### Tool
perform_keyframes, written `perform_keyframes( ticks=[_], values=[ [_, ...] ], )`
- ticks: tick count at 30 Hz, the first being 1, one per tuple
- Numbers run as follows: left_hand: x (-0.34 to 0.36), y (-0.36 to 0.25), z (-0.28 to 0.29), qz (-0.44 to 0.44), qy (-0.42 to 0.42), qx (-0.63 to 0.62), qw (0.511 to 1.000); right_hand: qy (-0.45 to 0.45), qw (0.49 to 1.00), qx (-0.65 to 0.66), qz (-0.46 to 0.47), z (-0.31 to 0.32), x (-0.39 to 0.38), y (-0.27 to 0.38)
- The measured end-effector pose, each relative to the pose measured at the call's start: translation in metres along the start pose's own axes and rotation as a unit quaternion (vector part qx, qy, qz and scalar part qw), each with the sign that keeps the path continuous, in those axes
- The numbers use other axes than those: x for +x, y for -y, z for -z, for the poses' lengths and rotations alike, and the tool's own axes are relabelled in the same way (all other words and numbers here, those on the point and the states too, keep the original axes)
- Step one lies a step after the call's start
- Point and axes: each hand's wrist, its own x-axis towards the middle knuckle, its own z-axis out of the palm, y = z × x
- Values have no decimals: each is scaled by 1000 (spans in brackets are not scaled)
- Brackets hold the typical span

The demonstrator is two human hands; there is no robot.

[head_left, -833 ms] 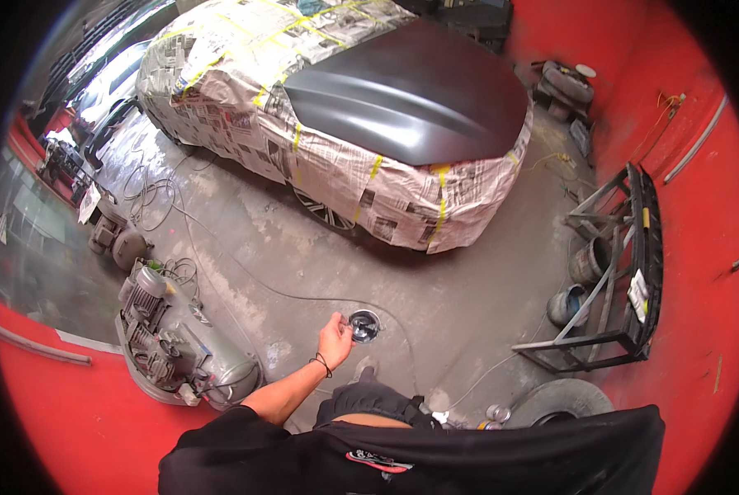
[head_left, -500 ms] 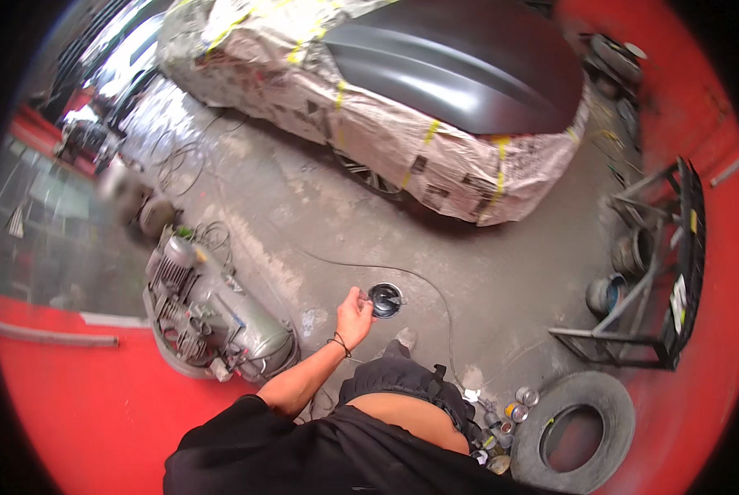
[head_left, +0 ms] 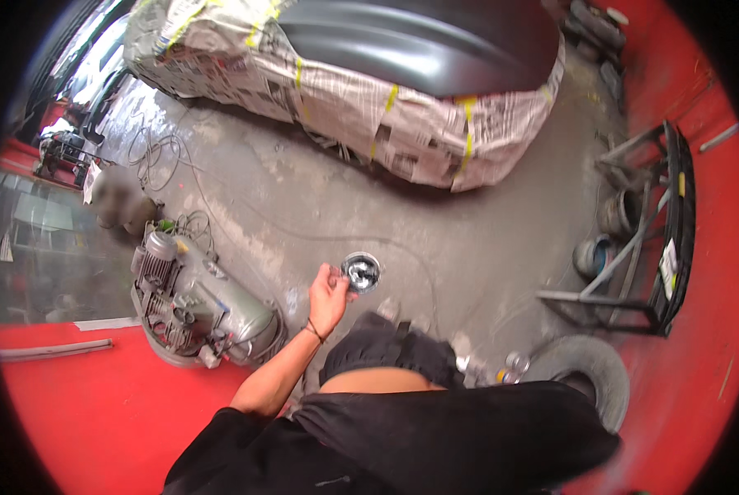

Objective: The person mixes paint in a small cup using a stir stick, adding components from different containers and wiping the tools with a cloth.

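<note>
A newspaper-masked car (head_left: pixel 344 99) stands ahead, a grey air compressor (head_left: pixel 236 318) at left, and a black shirt (head_left: pixel 460 433) overlaps a tyre (head_left: pixel 580 351) at lower right. Of the hands, only the left hand (head_left: pixel 329 294) shows, fingers gripping the left edge of an open round can (head_left: pixel 361 272) right of the compressor; the right hand's state cannot be told. Half a second ago the tyre showed nearly whole, and the left hand had the same grip on the can.
</note>
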Motion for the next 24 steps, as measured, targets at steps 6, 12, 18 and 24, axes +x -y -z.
perform_keyframes(
  ticks=[6,12,18,24],
  values=[
    [-5,-60,-39,1,99,25,995,210,815,-467,271,-24,1,93],
    [3,-89,-113,-39,137,-44,989,-9,890,-318,327,-91,57,74],
    [9,-107,-136,-43,181,-42,982,-98,898,-255,346,-158,59,112],
    [31,-102,-107,-34,206,-33,977,-137,864,-310,371,-193,78,105]
  ],
)
